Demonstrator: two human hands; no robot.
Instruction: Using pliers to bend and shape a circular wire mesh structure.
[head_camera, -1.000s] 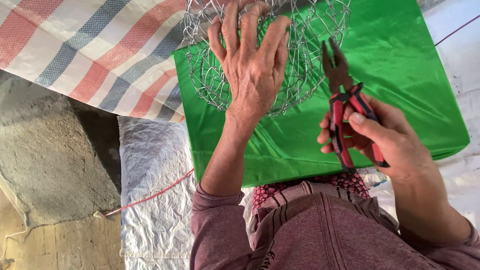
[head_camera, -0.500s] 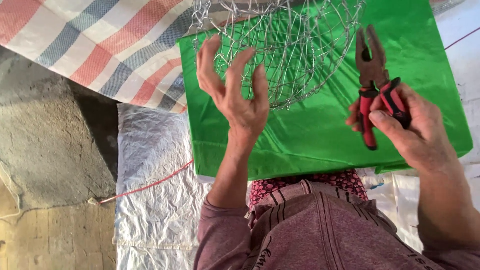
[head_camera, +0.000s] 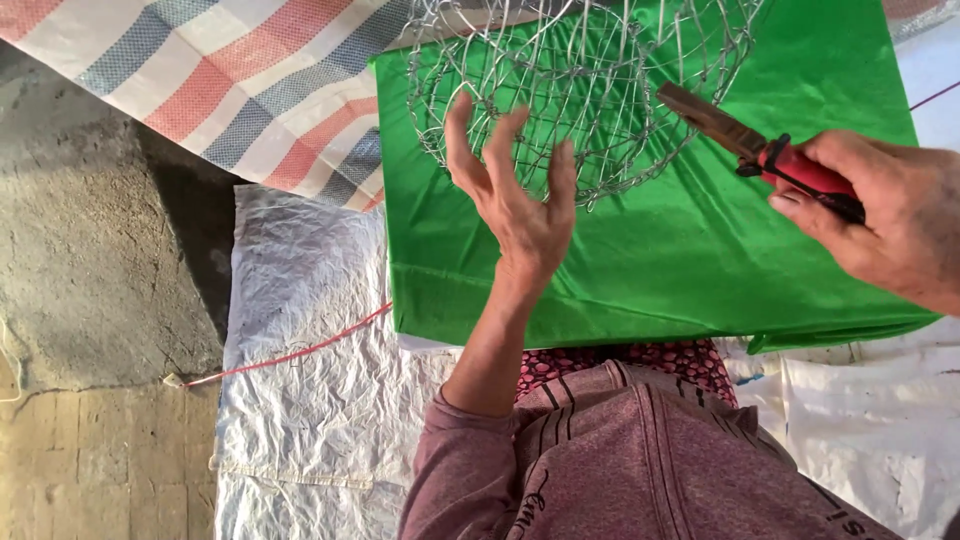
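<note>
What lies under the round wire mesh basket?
Under the round wire mesh basket lies a shiny green cloth, visible through the mesh. What the cloth covers is hidden.

Head-worn camera, looking steeply down and close over the person's lap.

The single view faces forward and down: the mauve sleeve (head_camera: 470, 450) rises from the bottom edge, the green sheet (head_camera: 640, 270) fills the upper middle, and the wire mesh basket (head_camera: 580, 90) is cut off by the top edge. Concrete ground (head_camera: 90, 250) falls along the left side.
</note>
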